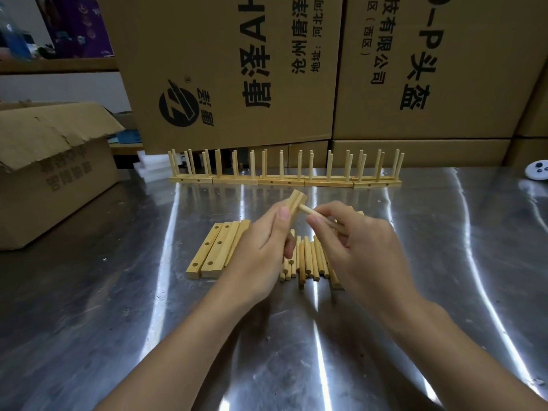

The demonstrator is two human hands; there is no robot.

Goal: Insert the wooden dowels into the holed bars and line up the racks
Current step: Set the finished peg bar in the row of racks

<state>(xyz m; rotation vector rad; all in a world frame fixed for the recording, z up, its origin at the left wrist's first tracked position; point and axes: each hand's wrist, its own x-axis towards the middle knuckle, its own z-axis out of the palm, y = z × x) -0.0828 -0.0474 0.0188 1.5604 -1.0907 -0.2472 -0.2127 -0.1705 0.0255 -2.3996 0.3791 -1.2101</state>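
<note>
Gripping a bar [296, 203] above the middle of the table [118, 321], the left hand [264, 241] is curling its fingers and thumb round the lower part, and the bar's top end is sticking out above the thumb. At three o'clock from it, the right hand [361, 250] is pinching a dowel [307, 209] between thumb and fingers. The dowel's tip is meeting the side of the bar near that top end; whether it is sitting in a hole I cannot tell.

Under the hands, loose dowels [308, 259] are lying side by side in a pile on the table, partly hidden by both hands. At nine o'clock from the pile, spare bars [216, 250] are lying flat and touching one another, their holes facing up.

At twelve o'clock from the hands, finished racks [284, 179] are standing end to end in a row, their dowels pointing up. Behind them, printed cartons [237, 69] are filling the background. At ten o'clock, an open box [53, 173] is sitting on the table. At two o'clock, near the frame's edge, a small white object [536, 170] is lying.
</note>
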